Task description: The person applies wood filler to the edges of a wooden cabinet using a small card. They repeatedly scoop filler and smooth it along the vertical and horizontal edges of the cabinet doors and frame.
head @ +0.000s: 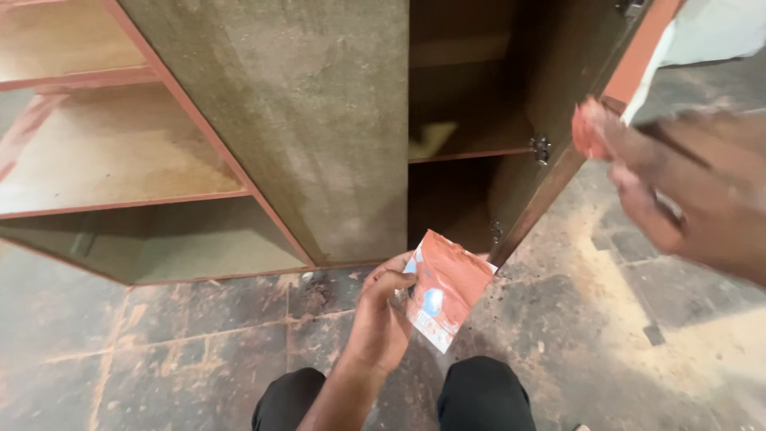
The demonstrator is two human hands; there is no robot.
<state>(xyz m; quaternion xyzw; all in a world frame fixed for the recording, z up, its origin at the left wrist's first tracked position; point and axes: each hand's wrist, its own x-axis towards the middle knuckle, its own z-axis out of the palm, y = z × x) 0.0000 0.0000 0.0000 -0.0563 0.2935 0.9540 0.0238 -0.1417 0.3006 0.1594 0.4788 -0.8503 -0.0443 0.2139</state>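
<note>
A small orange packet point(444, 289) with white and blue print is held in the left hand point(381, 319), low in the view and just in front of the cabinet point(319, 136). The grip of this hand is closed on the packet's left edge, and the packet is tilted. The right hand point(686, 199) is raised at the right side, blurred; a small torn orange piece point(589, 128) is pinched at its fingertips. Behind the packet, a wooden cabinet with rough brown panels and reddish edges is seen. Its door point(574, 120) is open, and dark shelves are shown inside. At the left, pale open shelves point(112, 152) are seen. The floor point(199, 351) is of stained, dusty stone tiles. The person's dark knees point(483, 395) are below the packet.
</note>
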